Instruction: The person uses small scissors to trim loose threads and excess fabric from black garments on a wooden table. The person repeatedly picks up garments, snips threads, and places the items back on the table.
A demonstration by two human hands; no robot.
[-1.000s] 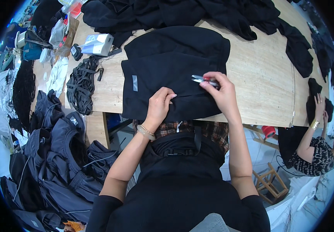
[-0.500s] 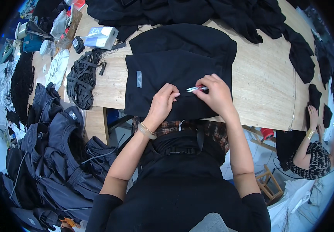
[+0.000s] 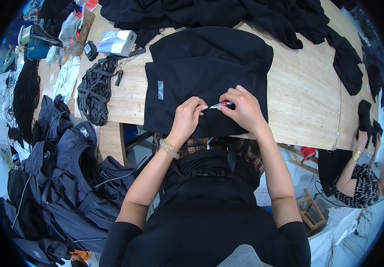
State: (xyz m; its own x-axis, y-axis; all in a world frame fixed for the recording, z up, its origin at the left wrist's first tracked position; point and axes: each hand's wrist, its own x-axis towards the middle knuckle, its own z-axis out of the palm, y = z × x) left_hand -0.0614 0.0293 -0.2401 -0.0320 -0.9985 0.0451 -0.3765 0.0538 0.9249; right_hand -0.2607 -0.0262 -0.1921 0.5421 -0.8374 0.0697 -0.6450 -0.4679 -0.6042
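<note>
The left hand [image 3: 186,116] pinches folded black cloth [image 3: 201,80]; the right hand [image 3: 245,109] grips red-and-silver metal snips [image 3: 219,105]; a slip (points so near) could nick hand or cloth.

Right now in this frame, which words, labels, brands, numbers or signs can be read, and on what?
Co-worker's black fabric top with white lettering: present, not copied out.
White-and-blue box-shaped pack: printing too small to read.
Silver-grey rectangular patch on the folded black fabric garment: mark too small to read.
I see no other legible text.
</note>
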